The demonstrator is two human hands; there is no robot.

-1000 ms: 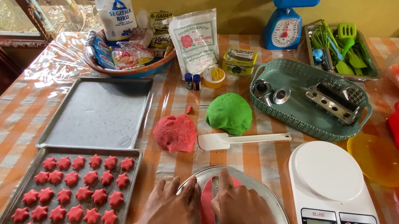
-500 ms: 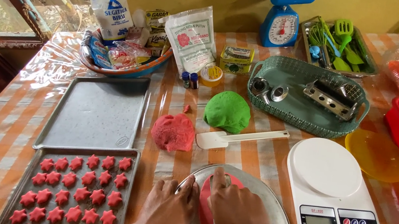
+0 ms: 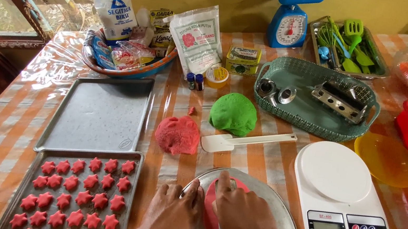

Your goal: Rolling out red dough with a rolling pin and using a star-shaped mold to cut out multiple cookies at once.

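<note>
Pressing red dough (image 3: 210, 214) flat on round plate (image 3: 277, 202) at near table edge: left hand (image 3: 171, 213) and right hand (image 3: 242, 218) both open, fingers spread, touching it; soft, light, probably sticky and tearing easily, so lifting best from underneath; star tray (image 3: 77, 193) crowding left, white scale (image 3: 341, 195) right, spatula (image 3: 243, 141) beyond

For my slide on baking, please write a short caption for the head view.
Both hands, left hand and right hand, press red dough on a round metal plate beside a tray of red star cookies.
</note>
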